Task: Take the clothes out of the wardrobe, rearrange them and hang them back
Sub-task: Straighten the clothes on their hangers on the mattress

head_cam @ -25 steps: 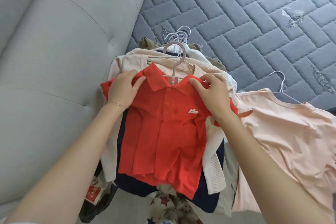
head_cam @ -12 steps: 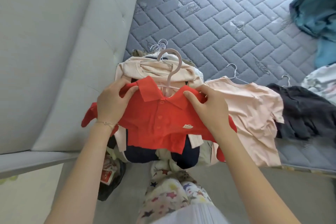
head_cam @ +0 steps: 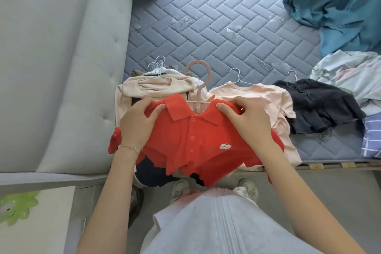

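A small red polo shirt on a pink hanger is held in front of me. My left hand grips its left shoulder and my right hand grips its right shoulder. Under it lies a pile of hung clothes, topped by a beige ribbed top, at the mattress's front left corner. A pale pink T-shirt on a white wire hanger lies to the right, then a black skirt on another wire hanger.
A grey quilted mattress fills the far side; a padded grey headboard runs along the left. Teal curtains and more loose clothes lie at the right. A window is beyond. My shoes stand on the grey floor.
The red polo has been lifted off the pile and pulled toward me, both hands still gripping its shoulders. My head has tilted up, bringing the window, curtains and more clothes into view.
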Demonstrator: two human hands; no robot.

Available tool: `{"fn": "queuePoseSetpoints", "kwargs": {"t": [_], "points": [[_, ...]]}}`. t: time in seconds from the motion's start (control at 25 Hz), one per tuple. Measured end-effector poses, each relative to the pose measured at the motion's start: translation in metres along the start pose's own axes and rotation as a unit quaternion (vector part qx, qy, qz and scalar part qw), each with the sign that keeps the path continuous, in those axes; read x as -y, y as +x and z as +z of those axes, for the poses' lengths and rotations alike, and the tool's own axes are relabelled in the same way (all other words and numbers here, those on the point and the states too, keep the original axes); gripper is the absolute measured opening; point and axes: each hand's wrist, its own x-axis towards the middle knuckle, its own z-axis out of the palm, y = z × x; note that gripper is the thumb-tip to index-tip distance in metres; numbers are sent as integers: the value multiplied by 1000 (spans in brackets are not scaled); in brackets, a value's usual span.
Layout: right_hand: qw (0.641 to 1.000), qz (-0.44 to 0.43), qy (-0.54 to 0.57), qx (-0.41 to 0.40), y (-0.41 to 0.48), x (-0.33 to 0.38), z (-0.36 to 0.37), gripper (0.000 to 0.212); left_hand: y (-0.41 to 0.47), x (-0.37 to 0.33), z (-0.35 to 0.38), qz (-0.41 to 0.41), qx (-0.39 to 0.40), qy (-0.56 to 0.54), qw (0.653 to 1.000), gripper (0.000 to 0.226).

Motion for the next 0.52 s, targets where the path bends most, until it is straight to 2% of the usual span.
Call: {"fn": "queuePoseSetpoints", "kwargs": {"t": [0.36,0.52], "points": [[998,12,10,53,36,-144,-106,35,-30,-116,146,-35,-12,53,998,24],[998,1,-3,69,58,-201,-157,35,-40,-168,210,-37,-21,26,999,27]]}}
